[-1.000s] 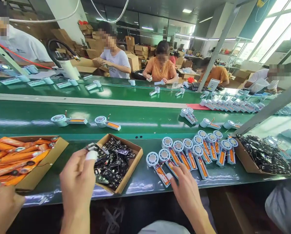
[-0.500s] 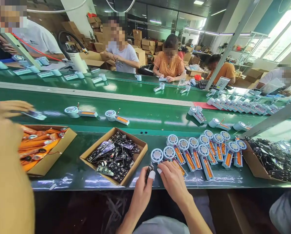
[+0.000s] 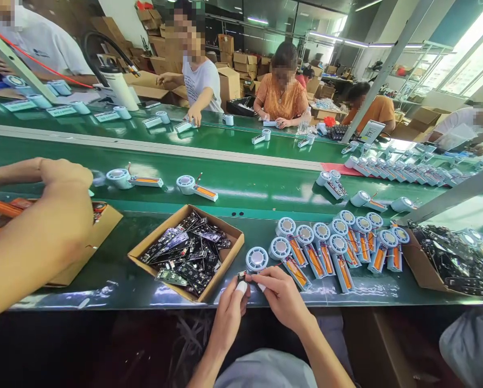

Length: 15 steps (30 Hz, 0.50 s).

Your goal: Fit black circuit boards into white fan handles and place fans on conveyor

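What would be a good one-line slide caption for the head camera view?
Both hands, left hand and right hand, hold a small circuit board beside a box of boards.

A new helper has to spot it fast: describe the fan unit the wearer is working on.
On the near edge of the green bench, right of the open cardboard box of black circuit boards, lies a fan unit with a round white head. Unlike the packed cluster of fan units farther right, it sits alone, touched by the right hand and the left hand.
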Available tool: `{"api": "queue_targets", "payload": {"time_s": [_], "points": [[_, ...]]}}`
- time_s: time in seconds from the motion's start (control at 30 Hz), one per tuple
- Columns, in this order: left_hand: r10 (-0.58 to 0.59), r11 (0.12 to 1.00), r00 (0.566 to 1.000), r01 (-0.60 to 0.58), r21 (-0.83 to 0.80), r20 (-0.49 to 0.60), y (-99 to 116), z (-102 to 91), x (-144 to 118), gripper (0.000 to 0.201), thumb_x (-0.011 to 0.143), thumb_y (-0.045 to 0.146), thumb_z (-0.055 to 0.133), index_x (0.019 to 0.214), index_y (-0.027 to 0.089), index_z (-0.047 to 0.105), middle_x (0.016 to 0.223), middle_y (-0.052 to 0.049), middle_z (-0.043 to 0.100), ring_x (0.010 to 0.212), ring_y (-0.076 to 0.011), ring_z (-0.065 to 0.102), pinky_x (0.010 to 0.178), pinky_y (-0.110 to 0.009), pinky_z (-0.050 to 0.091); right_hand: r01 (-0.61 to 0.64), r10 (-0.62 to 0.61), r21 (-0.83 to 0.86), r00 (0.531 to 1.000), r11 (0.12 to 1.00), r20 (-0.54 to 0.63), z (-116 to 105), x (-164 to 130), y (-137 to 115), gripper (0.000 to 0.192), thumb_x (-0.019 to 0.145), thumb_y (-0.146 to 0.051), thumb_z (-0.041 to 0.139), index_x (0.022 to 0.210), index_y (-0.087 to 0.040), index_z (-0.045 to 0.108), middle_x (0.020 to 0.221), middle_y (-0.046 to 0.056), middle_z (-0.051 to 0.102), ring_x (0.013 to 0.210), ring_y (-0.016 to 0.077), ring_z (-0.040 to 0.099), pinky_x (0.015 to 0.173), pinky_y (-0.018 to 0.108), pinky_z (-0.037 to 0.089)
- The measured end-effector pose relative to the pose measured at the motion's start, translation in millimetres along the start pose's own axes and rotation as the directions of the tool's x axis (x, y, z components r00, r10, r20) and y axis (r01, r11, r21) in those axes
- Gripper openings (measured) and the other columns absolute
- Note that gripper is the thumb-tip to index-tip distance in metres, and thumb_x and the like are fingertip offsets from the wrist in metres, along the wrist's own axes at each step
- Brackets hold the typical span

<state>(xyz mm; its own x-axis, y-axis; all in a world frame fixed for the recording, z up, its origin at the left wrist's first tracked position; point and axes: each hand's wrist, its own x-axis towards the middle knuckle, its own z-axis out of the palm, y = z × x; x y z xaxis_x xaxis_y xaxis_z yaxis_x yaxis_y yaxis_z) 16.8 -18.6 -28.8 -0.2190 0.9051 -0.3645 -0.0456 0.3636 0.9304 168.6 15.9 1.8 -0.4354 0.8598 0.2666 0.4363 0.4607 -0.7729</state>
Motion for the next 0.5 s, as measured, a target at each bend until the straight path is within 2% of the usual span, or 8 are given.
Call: {"api": "queue_targets", "payload": {"time_s": [0.1, 0.2, 0.27, 0.4, 0.5], "points": [[0.136, 0.989, 0.99, -0.138, 0.052, 0.04, 5.5, 1.6, -0.2, 0.039, 0.083, 0.048, 0.057, 0.101, 0.016, 0.07, 0.075, -0.002, 0.066, 0.07, -0.0193, 0.064, 0.063, -0.028, 0.053, -0.071, 0.072, 0.028, 0.997, 0.997, -0.014, -0.3, -1.1, 2.8, 0.043, 0.089, -0.004, 0.049, 0.12, -0.025, 0.069, 0.098, 0.005, 0.074, 0.089, 0.0198, 0.065, 0.079, 0.032, 0.052], [0.327, 0.924, 0.941, -0.338, 0.18, 0.088, 11.7, 2.2, 1.3, 0.028, 0.085, 0.043, 0.058, 0.092, 0.018, 0.07, 0.087, -0.006, 0.072, 0.087, -0.0239, 0.068, 0.079, -0.033, 0.053, -0.154, 0.156, 0.046, 0.987, 0.987, -0.03, 2.8, -2.5, 7.1, 0.046, 0.084, -0.002, 0.053, 0.124, -0.022, 0.063, 0.095, 0.004, 0.074, 0.084, 0.0196, 0.064, 0.073, 0.03, 0.053], [0.386, 0.884, 0.915, -0.404, 0.237, 0.117, 14.0, 1.8, 2.8, 0.027, 0.088, 0.042, 0.056, 0.086, 0.019, 0.07, 0.089, -0.007, 0.073, 0.088, -0.0247, 0.068, 0.08, -0.033, 0.052, -0.165, 0.167, 0.04, 0.985, 0.985, -0.035, 4.3, -3.3, 8.0, 0.047, 0.081, 0.001, 0.053, 0.12, -0.022, 0.062, 0.095, 0.003, 0.074, 0.086, 0.0195, 0.064, 0.073, 0.029, 0.053], [0.349, 0.9, 0.936, -0.35, 0.26, 0.052, 12.3, 1.7, 5.5, 0.034, 0.089, 0.047, 0.052, 0.084, 0.018, 0.069, 0.083, -0.008, 0.072, 0.079, -0.0244, 0.067, 0.074, -0.034, 0.052, -0.075, 0.073, -0.074, 0.997, 0.994, -0.036, 4.7, -3.8, 2.1, 0.039, 0.082, -0.002, 0.057, 0.114, -0.022, 0.06, 0.097, 0.004, 0.073, 0.087, 0.0206, 0.062, 0.076, 0.03, 0.052], [0.28, 0.941, 0.96, -0.28, 0.189, 0.03, 8.4, 2.9, 6.5, 0.037, 0.086, 0.051, 0.055, 0.086, 0.016, 0.069, 0.073, -0.005, 0.068, 0.07, -0.0217, 0.063, 0.067, -0.031, 0.051, -0.015, 0.012, -0.203, 1.0, 0.979, -0.016, 5.7, -2.9, -4.3, 0.027, 0.084, -0.008, 0.062, 0.107, -0.022, 0.061, 0.096, 0.004, 0.071, 0.086, 0.0219, 0.061, 0.075, 0.032, 0.051]]}}
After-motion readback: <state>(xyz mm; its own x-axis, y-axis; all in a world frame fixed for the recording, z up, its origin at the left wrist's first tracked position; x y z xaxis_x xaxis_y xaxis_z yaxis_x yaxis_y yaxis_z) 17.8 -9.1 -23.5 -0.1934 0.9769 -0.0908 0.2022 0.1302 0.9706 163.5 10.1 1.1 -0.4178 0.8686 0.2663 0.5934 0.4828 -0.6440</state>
